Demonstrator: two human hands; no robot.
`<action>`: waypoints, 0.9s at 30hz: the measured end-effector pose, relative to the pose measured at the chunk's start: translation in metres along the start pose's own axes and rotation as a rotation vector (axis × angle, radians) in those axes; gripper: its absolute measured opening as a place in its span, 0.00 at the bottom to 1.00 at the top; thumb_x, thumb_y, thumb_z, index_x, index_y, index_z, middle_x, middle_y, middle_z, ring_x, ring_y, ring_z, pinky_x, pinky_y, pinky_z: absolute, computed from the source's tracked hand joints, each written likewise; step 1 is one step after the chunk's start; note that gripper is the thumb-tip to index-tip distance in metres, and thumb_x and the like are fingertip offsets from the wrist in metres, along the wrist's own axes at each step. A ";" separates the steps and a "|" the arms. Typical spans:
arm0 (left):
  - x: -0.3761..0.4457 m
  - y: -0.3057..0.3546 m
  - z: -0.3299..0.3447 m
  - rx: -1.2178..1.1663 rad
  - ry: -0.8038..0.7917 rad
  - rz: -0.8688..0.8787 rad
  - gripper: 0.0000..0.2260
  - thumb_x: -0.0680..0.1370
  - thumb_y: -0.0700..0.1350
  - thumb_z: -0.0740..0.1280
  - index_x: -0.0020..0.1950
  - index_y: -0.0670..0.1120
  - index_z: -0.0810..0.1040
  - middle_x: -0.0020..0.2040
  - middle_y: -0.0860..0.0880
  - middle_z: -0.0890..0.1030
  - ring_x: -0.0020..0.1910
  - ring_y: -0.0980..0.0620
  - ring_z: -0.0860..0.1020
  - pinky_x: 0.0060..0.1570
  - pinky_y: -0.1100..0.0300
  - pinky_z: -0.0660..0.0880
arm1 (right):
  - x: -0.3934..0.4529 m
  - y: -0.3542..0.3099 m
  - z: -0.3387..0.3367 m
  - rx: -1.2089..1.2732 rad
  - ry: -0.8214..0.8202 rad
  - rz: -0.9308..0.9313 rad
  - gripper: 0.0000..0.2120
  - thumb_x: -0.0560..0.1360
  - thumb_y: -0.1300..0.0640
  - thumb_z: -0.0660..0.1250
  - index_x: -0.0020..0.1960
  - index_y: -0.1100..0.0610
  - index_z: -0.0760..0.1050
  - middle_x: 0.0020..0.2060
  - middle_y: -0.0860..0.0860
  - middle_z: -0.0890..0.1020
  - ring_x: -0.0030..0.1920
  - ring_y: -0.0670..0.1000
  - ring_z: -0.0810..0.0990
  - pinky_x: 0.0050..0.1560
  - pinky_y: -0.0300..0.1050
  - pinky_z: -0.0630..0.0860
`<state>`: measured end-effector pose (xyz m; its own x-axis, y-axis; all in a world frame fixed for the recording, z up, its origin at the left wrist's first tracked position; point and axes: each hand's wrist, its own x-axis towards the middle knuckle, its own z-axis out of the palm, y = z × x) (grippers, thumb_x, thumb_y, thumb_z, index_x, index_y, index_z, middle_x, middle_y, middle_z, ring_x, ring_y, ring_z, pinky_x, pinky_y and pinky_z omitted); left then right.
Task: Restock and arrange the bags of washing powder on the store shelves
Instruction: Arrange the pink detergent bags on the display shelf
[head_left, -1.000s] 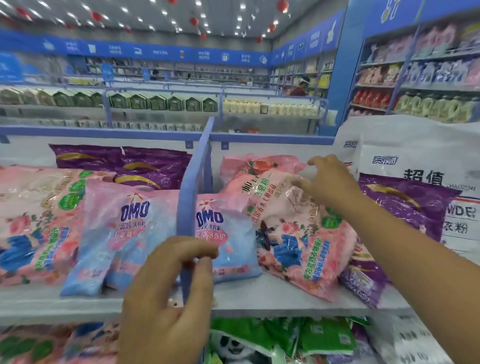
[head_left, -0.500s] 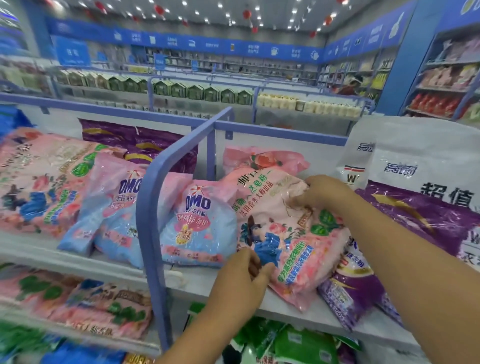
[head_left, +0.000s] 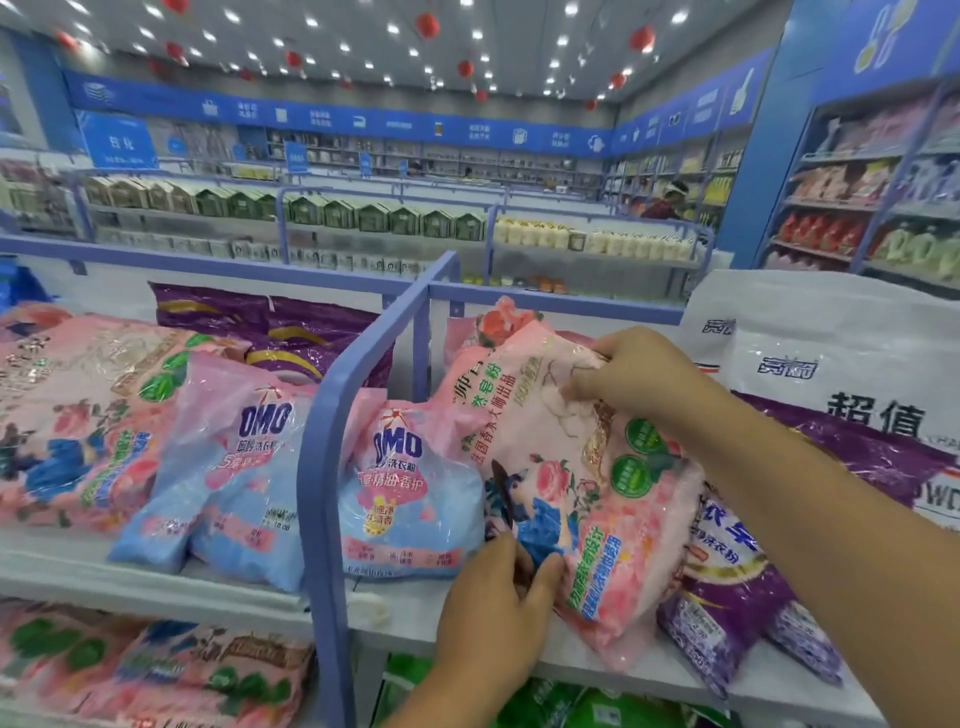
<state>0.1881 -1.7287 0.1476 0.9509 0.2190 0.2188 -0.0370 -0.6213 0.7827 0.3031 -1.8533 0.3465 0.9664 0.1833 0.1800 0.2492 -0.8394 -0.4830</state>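
Pink rose-print bag (head_left: 582, 483) of washing powder lies slanted on the white shelf (head_left: 249, 587), just right of the blue divider (head_left: 332, 467) and the OMO bag (head_left: 410, 493). Right hand (head_left: 634, 374) pinches its top edge, left hand (head_left: 498, 608) grips the lower left corner. Purple bag (head_left: 727, 608) sits partly under it.

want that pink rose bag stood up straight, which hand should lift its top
Right: the right hand grips the pink bag at its top edge; the left hand pinches its lower corner.

Bright ceiling spotlights (head_left: 311, 22), curved edges, perhaps slightly blurred
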 end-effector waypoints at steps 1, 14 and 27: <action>0.002 0.000 -0.002 -0.011 -0.010 0.000 0.21 0.76 0.70 0.59 0.42 0.53 0.73 0.40 0.53 0.77 0.40 0.57 0.76 0.39 0.60 0.73 | -0.005 -0.006 -0.002 0.007 0.024 -0.001 0.06 0.69 0.50 0.76 0.42 0.51 0.83 0.39 0.51 0.85 0.42 0.53 0.82 0.46 0.50 0.79; 0.025 0.029 -0.032 -1.350 -0.546 -0.566 0.23 0.76 0.58 0.68 0.62 0.43 0.80 0.58 0.41 0.85 0.56 0.43 0.84 0.58 0.48 0.81 | -0.103 -0.078 -0.053 0.156 0.311 0.130 0.06 0.69 0.50 0.79 0.44 0.50 0.85 0.37 0.50 0.86 0.39 0.53 0.84 0.41 0.47 0.75; -0.037 0.028 -0.054 -1.453 -0.902 -0.611 0.20 0.72 0.51 0.73 0.60 0.43 0.85 0.56 0.41 0.86 0.55 0.43 0.85 0.62 0.47 0.78 | -0.262 -0.080 -0.051 0.493 0.397 0.650 0.05 0.75 0.59 0.67 0.43 0.58 0.81 0.29 0.54 0.84 0.27 0.46 0.83 0.26 0.29 0.75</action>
<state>0.1355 -1.7136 0.1932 0.7701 -0.5974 -0.2239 0.6032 0.5675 0.5604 0.0271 -1.8601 0.3822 0.8560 -0.5167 -0.0183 -0.2513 -0.3848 -0.8881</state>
